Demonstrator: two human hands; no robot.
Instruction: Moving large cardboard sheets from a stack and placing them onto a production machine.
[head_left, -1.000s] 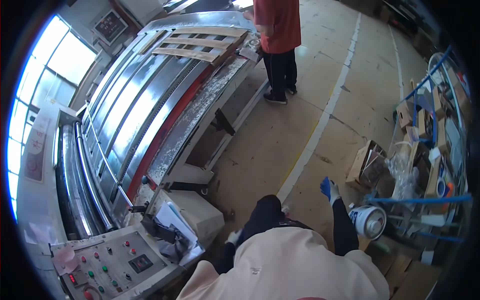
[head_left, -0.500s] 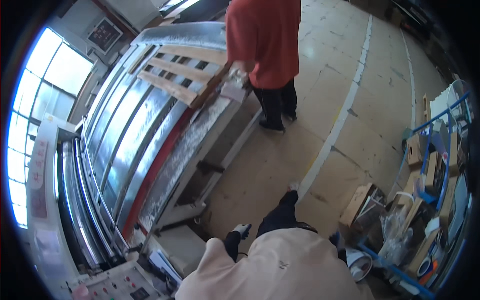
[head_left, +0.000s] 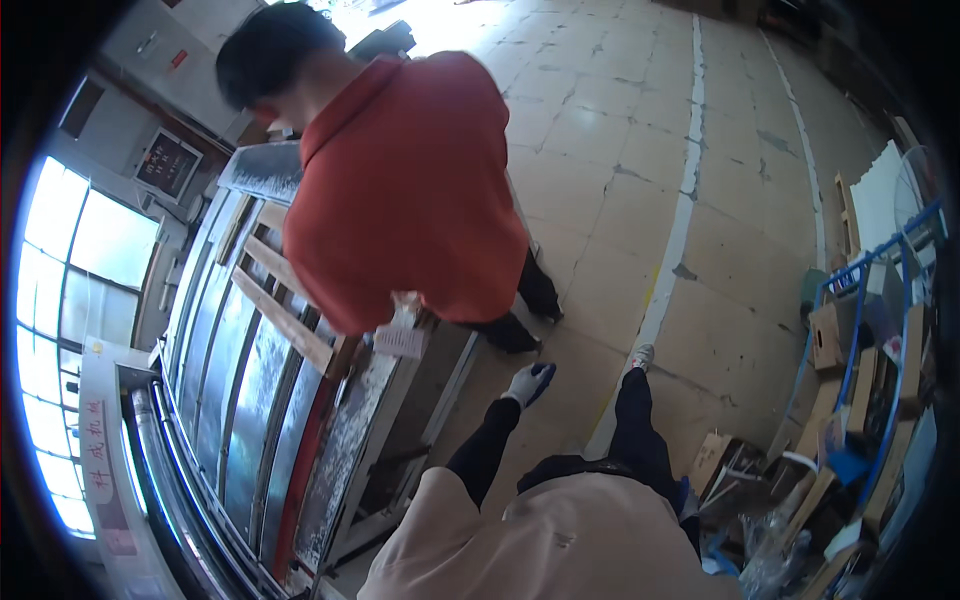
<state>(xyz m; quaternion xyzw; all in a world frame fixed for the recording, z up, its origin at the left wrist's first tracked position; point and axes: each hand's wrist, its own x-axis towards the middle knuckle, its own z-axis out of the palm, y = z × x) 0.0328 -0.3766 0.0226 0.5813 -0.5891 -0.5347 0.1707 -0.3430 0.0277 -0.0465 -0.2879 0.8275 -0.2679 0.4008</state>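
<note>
Can see the left hand (head_left: 529, 385), gloved, loosely curled, near the long metal machine (head_left: 262, 400) on the left, with a person (head_left: 410, 190) in red bent over it. Cannot tell the grip of the right hand (head_left: 687, 500), mostly hidden, near the cardboard box (head_left: 711, 458) on the right.

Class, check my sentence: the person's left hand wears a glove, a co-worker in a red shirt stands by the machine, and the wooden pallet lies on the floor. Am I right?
Not quite: the head view shows the wooden pallet lying on top of the machine instead. The gloved left hand and red-shirted co-worker are as stated.
</note>
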